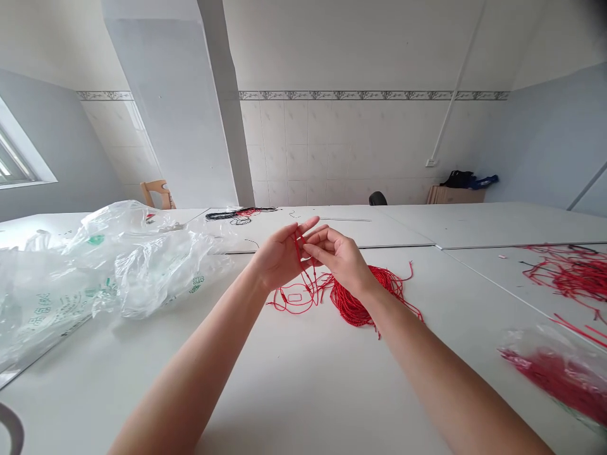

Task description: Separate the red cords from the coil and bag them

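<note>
I'm seeing both hands through the head camera, and they are meeting near the middle of the view, above the desk (pixel 284 379). The left hand (pixel 281 262) is turning its palm inward, with red cord (pixel 298 245) running across its fingers; from here I can't quite tell whether those fingers are gripping the cord or only carrying it. The right hand (pixel 339 256) is facing it, its thumb and forefinger closing on the cord in a pinch. So the cord is sitting between the two hands, with strands hanging below them. Under the hands, thin red loops (pixel 284 297) are lying on the desk, and just beside them a thick red bundle (pixel 355 306) is spreading out, partly behind the right wrist. To the left I'm seeing crumpled clear bags (pixel 152 265); towards the back, black cords (pixel 230 215) are lying with some red among them. On the far right, loose red strands (pixel 569 278) are lying in a tangle, and nearer me a clear packet (pixel 554 379) is holding something red. Behind the desk, a wooden chair (pixel 159 193) is showing its back.
</note>
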A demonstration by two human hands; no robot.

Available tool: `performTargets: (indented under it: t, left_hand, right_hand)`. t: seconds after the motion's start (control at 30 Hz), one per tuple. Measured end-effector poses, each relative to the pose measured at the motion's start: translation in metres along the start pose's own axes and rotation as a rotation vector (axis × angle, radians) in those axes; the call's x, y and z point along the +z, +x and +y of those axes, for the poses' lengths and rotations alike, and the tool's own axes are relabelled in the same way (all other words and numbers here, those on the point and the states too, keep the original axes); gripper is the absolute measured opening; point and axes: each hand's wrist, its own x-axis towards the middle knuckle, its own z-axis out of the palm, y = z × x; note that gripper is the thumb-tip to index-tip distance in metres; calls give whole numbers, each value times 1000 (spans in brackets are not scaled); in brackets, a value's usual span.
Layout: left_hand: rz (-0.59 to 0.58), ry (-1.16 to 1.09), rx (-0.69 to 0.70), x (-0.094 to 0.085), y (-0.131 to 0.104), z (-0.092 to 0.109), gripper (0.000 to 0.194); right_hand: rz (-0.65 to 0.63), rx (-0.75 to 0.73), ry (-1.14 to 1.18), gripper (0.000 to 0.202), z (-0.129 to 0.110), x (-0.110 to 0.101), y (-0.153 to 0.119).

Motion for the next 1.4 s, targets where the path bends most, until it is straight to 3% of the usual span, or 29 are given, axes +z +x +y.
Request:
performTargets:
  t: [0.13,0.33,0.53,0.7,0.77,0.83,0.97,1.03,1.17,1.4]
  left_hand:
    - [26,15,34,3,1,-5,32]
    - [48,9,41,5,3,-5,44]
    - [144,-24,50,8,3,-5,37]
    - [226,-156,195,14,0,7,35]
    - [227,-208,227,13,-1,15,35]
    - [271,-227,239,11,-3,22,31]
    - [284,-247,233,11,-7,26,22]
    - [259,-254,188,12,-8,24,26]
    - [192,-259,128,13,-8,20,31]
    - [148,-289,117,10,-7,21,32]
  right_hand:
    - [8,34,42,22,1,2,0]
    - [-32,53,-31,19,3,-1,0]
    - [-63,51,-140,21,5,-5,1]
    - [-282,152,-411,27,-16,-39,-5]
    - [-291,183,-547,33,-26,-60,-6]
    - [-246,301,-740,30,-32,-80,-5]
    - [-222,726,-1076,6,-24,-108,-1]
    - [-259,858,-1081,15,-13,-115,2]
    - [-353,976,-1035,12,7,-120,5]
    - [-446,1085,-1021,13,18,-111,4]
